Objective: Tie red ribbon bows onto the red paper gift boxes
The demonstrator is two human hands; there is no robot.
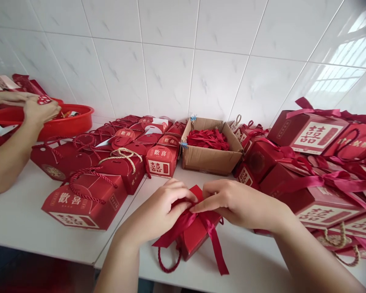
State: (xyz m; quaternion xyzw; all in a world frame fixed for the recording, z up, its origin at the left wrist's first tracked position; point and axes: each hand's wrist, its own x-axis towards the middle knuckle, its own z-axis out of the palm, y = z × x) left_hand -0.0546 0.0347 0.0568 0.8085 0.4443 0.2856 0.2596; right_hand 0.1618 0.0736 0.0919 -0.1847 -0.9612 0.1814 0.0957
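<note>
A small red gift box [196,235] with a rope handle lies on the white counter [21,219] in front of me. A dark red ribbon [213,240] is wrapped over its top, its tails trailing toward the counter's near edge. My left hand [158,211] pinches the ribbon at the box's top from the left. My right hand [238,203] pinches the same ribbon from the right. The fingertips of both hands meet over the box.
An open cardboard box [212,159] of red ribbons stands behind my hands. Several red gift boxes [85,199] crowd the left, ribboned ones [317,203] pile at the right. Another person's hand [38,110] works over a red plastic basin [70,120] at far left.
</note>
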